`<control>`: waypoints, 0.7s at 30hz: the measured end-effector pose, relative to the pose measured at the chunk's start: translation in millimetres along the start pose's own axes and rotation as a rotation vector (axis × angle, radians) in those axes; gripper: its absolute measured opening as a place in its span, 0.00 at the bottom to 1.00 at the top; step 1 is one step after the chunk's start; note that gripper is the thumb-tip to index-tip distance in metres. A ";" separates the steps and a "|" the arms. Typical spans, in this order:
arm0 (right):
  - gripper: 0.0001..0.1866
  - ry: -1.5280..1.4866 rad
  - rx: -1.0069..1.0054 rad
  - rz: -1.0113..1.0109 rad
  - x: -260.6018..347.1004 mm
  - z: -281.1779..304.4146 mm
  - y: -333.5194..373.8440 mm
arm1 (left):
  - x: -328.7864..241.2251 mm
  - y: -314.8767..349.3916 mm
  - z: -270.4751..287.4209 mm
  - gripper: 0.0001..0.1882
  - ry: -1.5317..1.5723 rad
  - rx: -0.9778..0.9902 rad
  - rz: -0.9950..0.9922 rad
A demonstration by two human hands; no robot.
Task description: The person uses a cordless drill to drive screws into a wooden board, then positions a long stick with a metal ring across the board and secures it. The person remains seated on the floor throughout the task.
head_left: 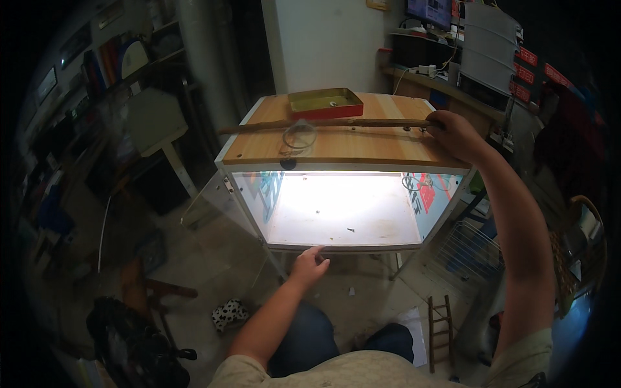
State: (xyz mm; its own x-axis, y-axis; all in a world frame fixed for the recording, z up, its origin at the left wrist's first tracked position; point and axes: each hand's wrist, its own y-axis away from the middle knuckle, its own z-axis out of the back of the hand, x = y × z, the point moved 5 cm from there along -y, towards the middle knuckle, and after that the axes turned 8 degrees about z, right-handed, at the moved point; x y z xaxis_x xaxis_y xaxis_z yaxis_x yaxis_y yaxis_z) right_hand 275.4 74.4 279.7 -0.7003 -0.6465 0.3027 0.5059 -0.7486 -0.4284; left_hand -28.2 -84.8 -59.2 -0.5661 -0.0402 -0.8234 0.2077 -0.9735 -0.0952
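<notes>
A wood-topped cabinet [381,145] with a brightly lit white inside stands in front of me. My right hand [456,134] is closed around the right end of a long brown wooden stick [259,125], which lies across or just above the cabinet top; which, I cannot tell. Behind the stick sits a shallow red tin [333,111] with a yellowish inside and a small light object in it. A clear round thing [299,136] shows near the stick's left half. My left hand [308,266] is by the cabinet's lower front edge, fingers partly stretched, holding nothing visible.
A small dark object [350,230] lies on the lit cabinet floor. At the left a clear door panel [223,200] swings outward. A wire rack [469,249] stands to the right, and a small wooden ladder [441,333] lies near my legs. A black-and-white spotted item [229,315] is on the floor.
</notes>
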 end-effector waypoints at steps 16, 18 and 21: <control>0.13 -0.281 -0.297 0.156 -2.9 31.9 92.9 | -9.7 2.3 6.5 0.24 0.207 -0.061 -0.023; 0.15 -0.316 -0.297 0.213 -4.4 24.0 133.9 | -21.2 8.3 6.4 0.23 0.411 0.002 0.033; 0.15 -0.467 -0.289 0.262 -10.5 -4.4 197.6 | -51.3 20.1 7.3 0.27 0.596 0.125 -0.124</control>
State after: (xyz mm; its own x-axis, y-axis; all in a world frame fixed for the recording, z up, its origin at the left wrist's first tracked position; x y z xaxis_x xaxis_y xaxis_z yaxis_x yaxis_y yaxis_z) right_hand 380.5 -66.1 188.1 -0.2432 -0.8488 0.4695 0.4283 -0.5282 -0.7332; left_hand -0.8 -104.0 -14.8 -0.0294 0.1719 -0.9847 0.0533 -0.9834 -0.1733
